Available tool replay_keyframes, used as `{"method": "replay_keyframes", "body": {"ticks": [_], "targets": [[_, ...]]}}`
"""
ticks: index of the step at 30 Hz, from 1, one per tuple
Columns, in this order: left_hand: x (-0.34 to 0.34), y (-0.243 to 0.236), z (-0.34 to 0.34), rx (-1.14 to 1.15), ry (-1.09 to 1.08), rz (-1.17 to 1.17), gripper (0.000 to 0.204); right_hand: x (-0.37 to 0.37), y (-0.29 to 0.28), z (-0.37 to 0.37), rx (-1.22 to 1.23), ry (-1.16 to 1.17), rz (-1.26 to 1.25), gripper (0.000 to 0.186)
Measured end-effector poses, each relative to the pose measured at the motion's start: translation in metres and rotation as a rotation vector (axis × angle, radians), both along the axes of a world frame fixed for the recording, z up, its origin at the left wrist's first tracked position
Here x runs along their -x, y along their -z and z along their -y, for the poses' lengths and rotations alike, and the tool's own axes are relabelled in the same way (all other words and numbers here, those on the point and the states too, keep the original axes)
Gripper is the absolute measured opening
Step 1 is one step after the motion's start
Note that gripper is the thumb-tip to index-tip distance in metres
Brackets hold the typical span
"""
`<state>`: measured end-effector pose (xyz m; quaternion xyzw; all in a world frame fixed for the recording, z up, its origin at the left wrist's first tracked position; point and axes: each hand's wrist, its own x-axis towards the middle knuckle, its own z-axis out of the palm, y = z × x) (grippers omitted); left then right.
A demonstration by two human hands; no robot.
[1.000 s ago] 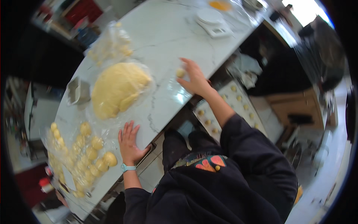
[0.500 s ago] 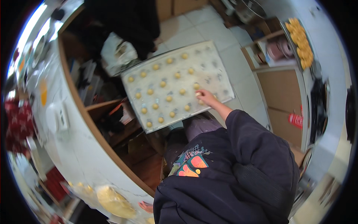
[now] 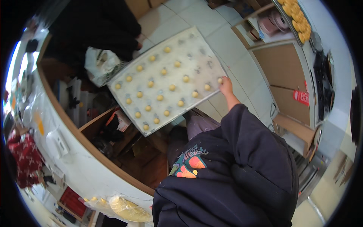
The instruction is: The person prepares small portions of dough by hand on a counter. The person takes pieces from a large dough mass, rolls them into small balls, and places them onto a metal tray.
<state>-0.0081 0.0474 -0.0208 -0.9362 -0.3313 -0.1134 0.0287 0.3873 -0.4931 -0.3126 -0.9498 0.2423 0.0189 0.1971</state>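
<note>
A large lined baking tray [image 3: 166, 81] holds several rows of small pale yellow dough balls [image 3: 172, 87]. At the tray's near right corner, my right hand [image 3: 228, 87] is closed, its fingertips on one dough ball [image 3: 220, 80]. The hand partly hides that corner. Other dough balls sit a little to its left, spaced apart. My left hand is hidden beside the dark top I wear, near the counter's lower end.
A white counter [image 3: 89, 170] curves along the left, with a bagged yellow dough mass [image 3: 129, 209] on it. Open shelves lie beneath. A white plastic bag [image 3: 101, 66] and a dark-clothed person [image 3: 94, 26] are beyond the tray. At right stands a cabinet [image 3: 280, 72]; golden baked pieces [image 3: 297, 19] lie above.
My right hand has moved from among the dough balls to the tray's near right corner. The view has shifted, and my left hand, seen before by the counter, has dropped out of sight.
</note>
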Motion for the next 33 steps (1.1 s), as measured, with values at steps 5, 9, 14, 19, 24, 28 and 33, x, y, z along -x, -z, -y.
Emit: {"method": "replay_keyframes", "body": {"ticks": [5, 9, 14, 19, 24, 28, 33], "targets": [[0.026, 0.011, 0.024, 0.034, -0.072, 0.006, 0.094, -0.044, -0.059, -0.07, -0.008, -0.023, 0.183, 0.039], [0.028, 0.007, 0.04, 0.125, -0.115, 0.009, 0.094, -0.119, -0.122, -0.207, -0.464, -0.439, 0.477, 0.018], [0.024, -0.016, 0.067, 0.233, -0.312, 0.022, 0.094, -0.086, -0.274, -0.482, -0.974, -1.272, 0.726, 0.014], [-0.018, -0.018, 0.09, 0.247, -0.639, 0.032, 0.093, 0.031, -0.295, -0.625, -0.71, -2.18, 0.237, 0.025], [-0.014, -0.02, 0.093, 0.264, -0.71, 0.129, 0.09, 0.107, -0.276, -0.771, -0.625, -2.157, 0.352, 0.03], [-0.008, -0.018, 0.098, 0.288, -0.716, 0.134, 0.088, 0.167, -0.282, -0.848, -0.551, -2.124, 0.516, 0.038], [-0.007, -0.008, 0.093, 0.22, -0.662, 0.092, 0.09, 0.161, -0.266, -0.926, -0.727, -2.069, 0.248, 0.04]]}}
